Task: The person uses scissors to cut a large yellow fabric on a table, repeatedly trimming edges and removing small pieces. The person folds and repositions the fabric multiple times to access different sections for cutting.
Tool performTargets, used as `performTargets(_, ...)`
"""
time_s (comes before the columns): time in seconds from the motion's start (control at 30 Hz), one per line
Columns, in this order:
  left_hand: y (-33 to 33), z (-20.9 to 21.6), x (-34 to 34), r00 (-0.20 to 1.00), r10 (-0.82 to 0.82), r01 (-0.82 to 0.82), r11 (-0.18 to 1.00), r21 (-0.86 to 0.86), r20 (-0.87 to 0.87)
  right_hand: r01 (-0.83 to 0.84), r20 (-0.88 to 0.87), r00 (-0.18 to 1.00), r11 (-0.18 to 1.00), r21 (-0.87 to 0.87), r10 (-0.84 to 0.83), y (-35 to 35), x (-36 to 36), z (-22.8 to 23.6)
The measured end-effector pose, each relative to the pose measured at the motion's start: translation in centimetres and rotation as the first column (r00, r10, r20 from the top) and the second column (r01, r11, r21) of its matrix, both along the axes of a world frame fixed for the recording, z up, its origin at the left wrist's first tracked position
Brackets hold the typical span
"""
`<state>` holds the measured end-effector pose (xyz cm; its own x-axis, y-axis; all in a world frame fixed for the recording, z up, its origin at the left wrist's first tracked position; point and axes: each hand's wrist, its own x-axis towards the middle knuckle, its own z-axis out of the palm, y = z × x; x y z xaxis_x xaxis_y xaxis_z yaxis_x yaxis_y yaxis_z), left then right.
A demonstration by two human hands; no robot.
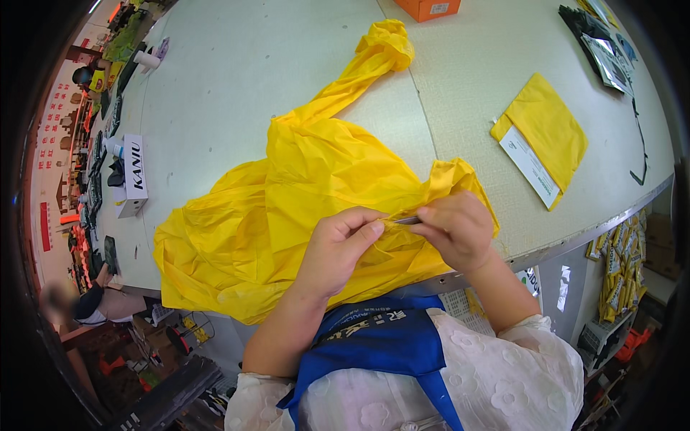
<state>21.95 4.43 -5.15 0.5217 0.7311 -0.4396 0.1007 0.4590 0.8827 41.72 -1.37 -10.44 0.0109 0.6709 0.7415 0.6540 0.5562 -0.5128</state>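
Observation:
A thin yellow garment (pixel 323 169) lies crumpled across the near part of the table, one sleeve-like length stretching toward the far side. My left hand (pixel 338 248) is closed, its thumb and forefinger pinching a narrow edge of the garment with loose yellow thread hanging by it. Closed around a small grey metal tool (pixel 408 220), my right hand (pixel 456 226) brings the tool's tip up to the left fingertips at the pinched edge. The tool looks like thread snips, but most of it is hidden in the hand. A gathered part of the garment rises behind my right hand.
The pale table (pixel 215 86) has its near edge by my blue apron (pixel 381 345). At right lie a flat yellow pouch (pixel 550 129) with a white label and dark packets (pixel 604 61). A white box (pixel 135 176) stands left, an orange box (pixel 429 8) at the back. Other people work far left.

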Motion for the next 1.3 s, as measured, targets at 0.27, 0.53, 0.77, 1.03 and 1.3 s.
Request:
performTargets(0.27,4.8,2.9,0.7,0.919,-0.165,0.346,0.776,0.527,-0.359,0.191,-0.271,0.840,0.724,-0.663,-0.470,0.6,4.6,0.3)
performTargets(0.53,14.5,0.4,6.8,0.938,0.142,0.165,0.625,0.763,-0.318,0.513,0.241,0.809,0.442,-0.736,-0.537,-6.1,6.4,-5.7)
performTargets(0.77,17.0,-1.0,8.6,0.873,-0.014,0.394,0.610,0.687,-0.488,0.251,0.070,0.864,0.307,-0.918,-0.498,-7.3,4.2,-8.9)
performTargets(1.03,21.4,-4.2,8.5,0.855,0.243,0.245,0.589,0.770,-0.459,-0.252,-0.974,-0.107,0.953,-0.168,-0.200,-13.3,6.4,-8.3)
performTargets(1.3,22.3,-7.6,9.3,0.849,0.261,0.215,0.624,0.751,-0.460,-0.204,-0.920,-0.389,0.978,0.040,-0.043,-14.4,5.4,-8.8)
